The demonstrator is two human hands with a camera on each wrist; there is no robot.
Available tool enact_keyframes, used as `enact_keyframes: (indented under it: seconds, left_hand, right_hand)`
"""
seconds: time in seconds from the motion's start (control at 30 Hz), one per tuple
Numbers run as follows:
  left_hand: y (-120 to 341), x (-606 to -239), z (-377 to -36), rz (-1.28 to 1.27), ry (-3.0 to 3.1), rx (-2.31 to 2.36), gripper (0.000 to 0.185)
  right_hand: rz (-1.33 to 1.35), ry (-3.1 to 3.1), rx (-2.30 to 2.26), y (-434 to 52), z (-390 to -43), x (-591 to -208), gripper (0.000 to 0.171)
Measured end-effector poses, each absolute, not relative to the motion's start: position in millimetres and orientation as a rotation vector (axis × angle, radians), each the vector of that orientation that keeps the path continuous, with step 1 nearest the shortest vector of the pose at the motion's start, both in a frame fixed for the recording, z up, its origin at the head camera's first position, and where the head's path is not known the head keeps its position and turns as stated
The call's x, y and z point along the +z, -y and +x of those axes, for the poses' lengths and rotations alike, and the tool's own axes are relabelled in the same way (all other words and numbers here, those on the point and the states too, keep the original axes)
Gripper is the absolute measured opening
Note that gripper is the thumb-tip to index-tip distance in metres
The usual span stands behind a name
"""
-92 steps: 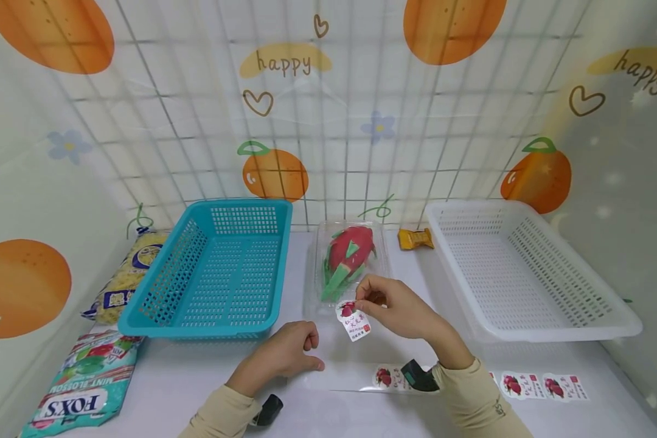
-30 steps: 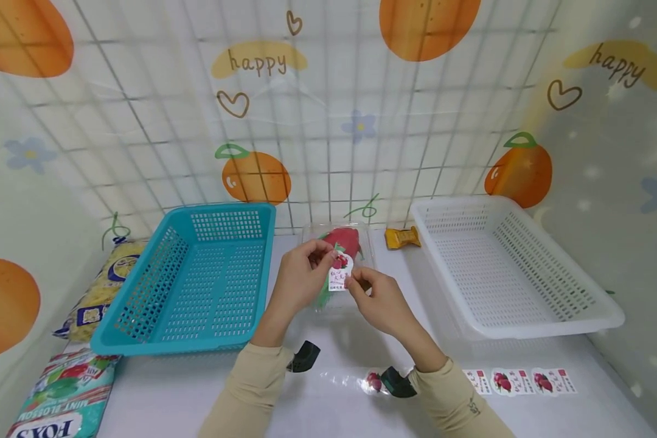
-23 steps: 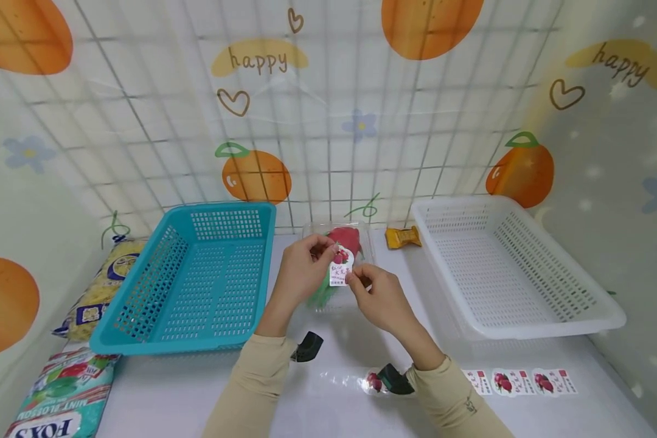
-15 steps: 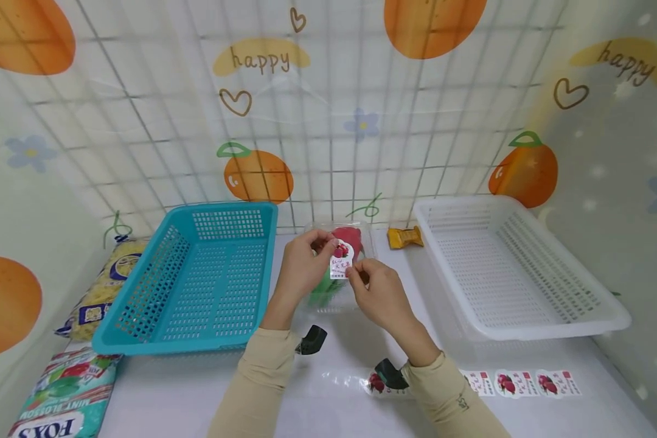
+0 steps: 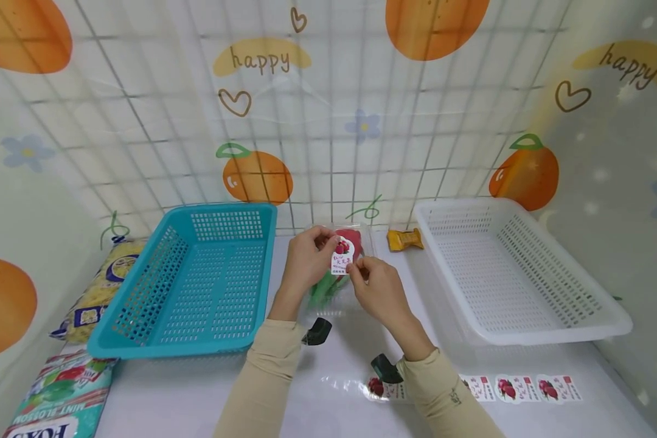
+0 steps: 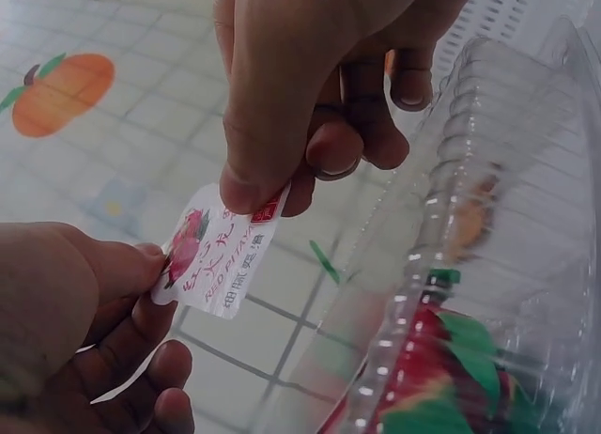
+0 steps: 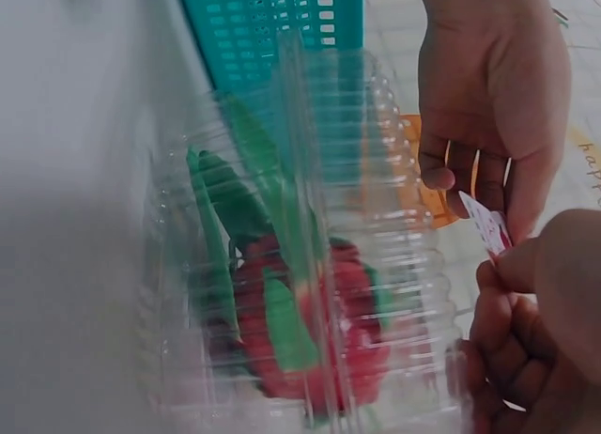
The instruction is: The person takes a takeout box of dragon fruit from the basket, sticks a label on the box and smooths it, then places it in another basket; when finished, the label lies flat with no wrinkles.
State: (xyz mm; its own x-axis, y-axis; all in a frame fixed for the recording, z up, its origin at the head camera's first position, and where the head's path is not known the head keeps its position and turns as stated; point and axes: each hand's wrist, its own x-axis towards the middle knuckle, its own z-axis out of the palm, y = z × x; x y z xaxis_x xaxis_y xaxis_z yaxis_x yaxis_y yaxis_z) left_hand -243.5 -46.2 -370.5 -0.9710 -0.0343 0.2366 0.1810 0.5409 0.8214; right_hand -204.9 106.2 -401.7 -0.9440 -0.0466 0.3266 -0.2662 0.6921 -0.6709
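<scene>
A white sticker [image 5: 340, 263] with a dragon fruit picture and red lettering is held upright between both hands. My left hand [image 5: 305, 258] pinches its upper left edge beside the picture. At its lower right corner, next to the small red stamp, my right hand [image 5: 382, 293] pinches it between thumb and forefinger. In the left wrist view the sticker [image 6: 218, 251] spans the fingertips of the two hands. Behind the sticker stands a clear ribbed plastic box [image 7: 427, 293] with a red and green dragon fruit [image 7: 282, 331] inside, partly covered by the hands in the head view.
A teal basket [image 5: 182, 347] stands left, a white basket [image 5: 558, 334] right. A yellow wrapped sweet [image 5: 405, 239] lies between box and white basket. Several stickers [image 5: 514, 388] on a clear strip lie in front. A noodle bag [image 5: 106, 289] and mint bag [image 5: 60, 395] lie far left.
The left hand has risen from the table and now pinches the sticker too. The right hand has carried the sticker up over the box; lately both hands shifted slightly farther away.
</scene>
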Motion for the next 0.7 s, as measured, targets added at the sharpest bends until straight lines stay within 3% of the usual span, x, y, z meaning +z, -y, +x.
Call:
enact_keyframes:
  seconds: [0.7]
  left_hand:
    - [42.1, -394.8, -270.5, -0.058, 2.562, -1.39, 0.018]
  right_hand:
    - [0.14, 2.674, 0.948, -100.1, -222.7, -409.2, 0.023]
